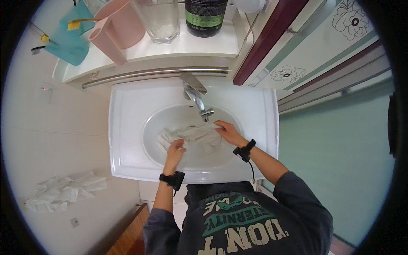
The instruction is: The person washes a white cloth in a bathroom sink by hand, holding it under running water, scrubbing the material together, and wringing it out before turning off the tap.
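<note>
White cloth (196,135) bunched in sink basin (197,160), centre of frame, long axis running left to right, lying above the left hand and leftward from the right
Right hand (229,132) pinches its upper-right end, fingers narrow, just below the tap (196,97)
Left hand (174,153), at the lower-left edge, is nearer the bunched left end; fingers curled against cloth, cannot tell whether gripping
Basin holds the cloth
Upper left: teal cup (72,47) beside toothbrush (76,24), pink cup (127,27); contents unclear
Top centre: glass tumbler (162,26), dark bottle (206,12)
</note>
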